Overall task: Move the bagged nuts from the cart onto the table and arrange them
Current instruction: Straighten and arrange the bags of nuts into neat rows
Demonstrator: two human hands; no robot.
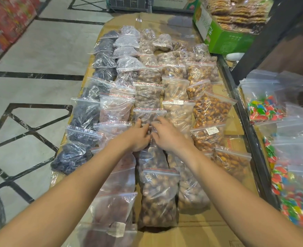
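Observation:
Several clear zip bags of nuts and dried fruit lie in rows on a cardboard-covered table. Dark fruit bags form the left row, reddish-brown bags the second, brown nut bags the middle, and orange-brown nut bags the right. My left hand and my right hand meet over one brown nut bag in the middle row. Both hands press on its lower part with curled fingers. Whether they grip it or only touch it is unclear.
To the right, a black-framed cart holds bags of colourful candy. A green box of packed biscuits stands at the back right. The tiled floor lies to the left, with red boxes at far left.

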